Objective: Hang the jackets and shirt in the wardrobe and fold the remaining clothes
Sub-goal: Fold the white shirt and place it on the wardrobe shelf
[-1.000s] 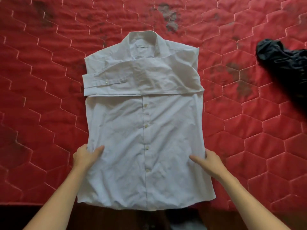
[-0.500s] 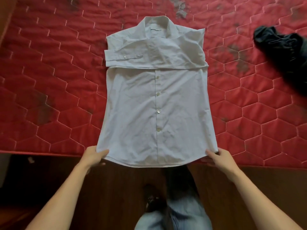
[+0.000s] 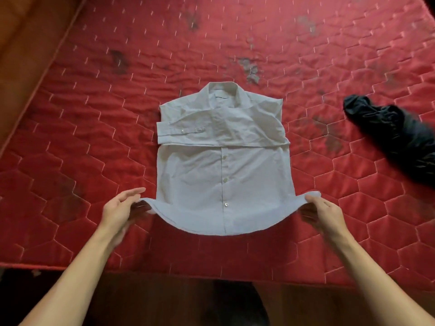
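Note:
A white button-up shirt lies face up on the red quilted mattress, collar at the far end, both sleeves folded across the chest. My left hand pinches the bottom left corner of the hem. My right hand pinches the bottom right corner. Both corners are lifted and pulled outward, so the hem sags in a curve between my hands above the mattress.
A crumpled black garment lies on the mattress at the right edge. A brown wooden bed frame runs along the far left. The mattress's near edge drops to dark wooden floor below.
My hands went from the shirt's sides down to its bottom corners and have lifted the hem off the mattress. The shirt now lies farther in from the mattress's near edge.

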Motion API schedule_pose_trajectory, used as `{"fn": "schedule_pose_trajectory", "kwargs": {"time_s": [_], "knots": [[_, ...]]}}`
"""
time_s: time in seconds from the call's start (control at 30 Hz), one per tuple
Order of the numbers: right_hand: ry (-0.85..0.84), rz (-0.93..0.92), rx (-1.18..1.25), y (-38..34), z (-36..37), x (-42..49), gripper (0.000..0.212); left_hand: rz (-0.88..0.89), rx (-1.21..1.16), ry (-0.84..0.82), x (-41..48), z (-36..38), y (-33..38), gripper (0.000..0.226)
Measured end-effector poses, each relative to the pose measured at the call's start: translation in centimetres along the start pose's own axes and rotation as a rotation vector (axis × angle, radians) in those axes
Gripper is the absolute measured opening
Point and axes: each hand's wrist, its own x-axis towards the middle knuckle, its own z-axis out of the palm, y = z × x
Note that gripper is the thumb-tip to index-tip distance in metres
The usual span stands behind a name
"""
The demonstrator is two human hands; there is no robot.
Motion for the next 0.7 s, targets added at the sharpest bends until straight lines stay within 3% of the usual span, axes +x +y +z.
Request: {"fn": "schedule_pose_trajectory", "kwargs": {"time_s": [0.3,0.5,0.6,0.7], "knots": [[-0.079,-0.086,0.141,-14.6,6.7,13.7,0.020,0.013,-0.269,0.061,11.9,7.8,12.6,0.026],[-0.058,-0.158,0.156,-24.4,12.5,25.0,0.025,0.162,-0.279,0.095,23.4,14.5,23.3,0.031],[-0.078,-0.228,-0.127,-25.2,14.3,29.8,0.036,0.213,0.012,0.122,27.5,17.2,23.4,0.071],[0.008,-0.401,-0.567,-21.6,14.6,31.9,0.043,0.295,0.614,0.219,29.2,18.0,17.8,0.078]]}}
